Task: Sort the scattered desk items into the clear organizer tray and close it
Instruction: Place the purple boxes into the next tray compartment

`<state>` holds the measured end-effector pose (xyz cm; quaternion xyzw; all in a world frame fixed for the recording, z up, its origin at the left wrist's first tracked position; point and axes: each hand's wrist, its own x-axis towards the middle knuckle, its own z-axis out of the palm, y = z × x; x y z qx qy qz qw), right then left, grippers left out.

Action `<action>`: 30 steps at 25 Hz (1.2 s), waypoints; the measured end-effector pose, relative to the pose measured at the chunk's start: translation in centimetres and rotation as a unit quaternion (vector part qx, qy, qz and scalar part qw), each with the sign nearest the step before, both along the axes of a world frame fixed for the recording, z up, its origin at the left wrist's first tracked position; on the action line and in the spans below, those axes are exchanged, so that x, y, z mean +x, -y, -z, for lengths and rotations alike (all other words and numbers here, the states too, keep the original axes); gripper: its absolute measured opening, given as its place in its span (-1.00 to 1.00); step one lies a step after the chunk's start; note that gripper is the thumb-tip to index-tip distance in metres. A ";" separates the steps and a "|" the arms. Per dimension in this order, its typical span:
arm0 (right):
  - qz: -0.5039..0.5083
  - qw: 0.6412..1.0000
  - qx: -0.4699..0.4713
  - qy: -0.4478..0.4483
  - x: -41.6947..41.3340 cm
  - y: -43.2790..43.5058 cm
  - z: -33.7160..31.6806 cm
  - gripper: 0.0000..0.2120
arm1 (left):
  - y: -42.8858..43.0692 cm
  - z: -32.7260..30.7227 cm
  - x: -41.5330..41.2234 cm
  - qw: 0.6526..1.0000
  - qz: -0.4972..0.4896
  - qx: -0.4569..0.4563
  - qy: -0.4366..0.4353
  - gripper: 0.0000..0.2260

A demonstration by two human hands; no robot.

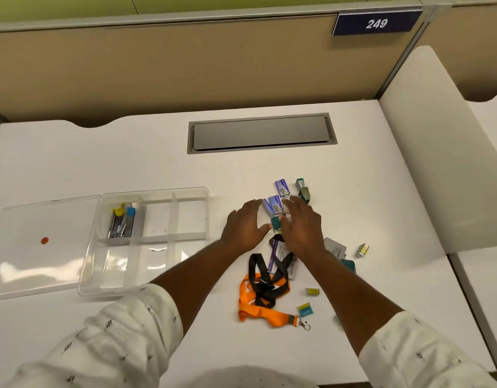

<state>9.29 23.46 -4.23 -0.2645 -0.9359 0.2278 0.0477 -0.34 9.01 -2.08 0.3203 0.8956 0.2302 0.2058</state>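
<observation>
Clear tray (169, 197), far-left compartment holding pens, lid (43, 242) lying open at its left on the desk (129, 152). Small boxes (275, 204), straps (265, 287) and clips scattered to its right. Left hand (246, 226) and right hand (302, 228), fingers spread, holding nothing, either side of the boxes.

We see a white worktop (101, 163) with a grey hatch (261, 133) set into it near the far edge. On its left lies the clear organizer tray (146, 287), its lid (31, 264) flat beside it. To the right lie small purple-and-white boxes (282, 187), teal clips (304, 193), an orange lanyard (261, 313) tangled with a black lanyard (254, 264), two yellow pieces (313, 291) and a small yellow cylinder (363, 250).
</observation>
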 end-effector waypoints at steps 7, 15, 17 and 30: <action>0.016 1.000 0.015 -0.023 -1.9 -2.1 0.7 -0.65 | -3.3 1.9 -2.1 0.999 -0.028 -0.032 -0.029 -0.41; -0.016 1.000 0.010 -0.020 -3.8 -1.7 1.6 -0.59 | -2.7 2.9 -3.1 0.998 -0.048 0.026 -0.021 -0.53; -0.032 0.999 0.017 -0.017 -4.1 -1.4 1.6 -0.58 | -2.1 2.7 -3.1 0.998 -0.052 0.034 -0.025 -0.50; -0.043 0.995 0.062 0.072 -5.4 1.0 0.7 -0.56 | 1.4 -0.8 -2.8 0.993 -0.081 0.035 -0.079 -0.42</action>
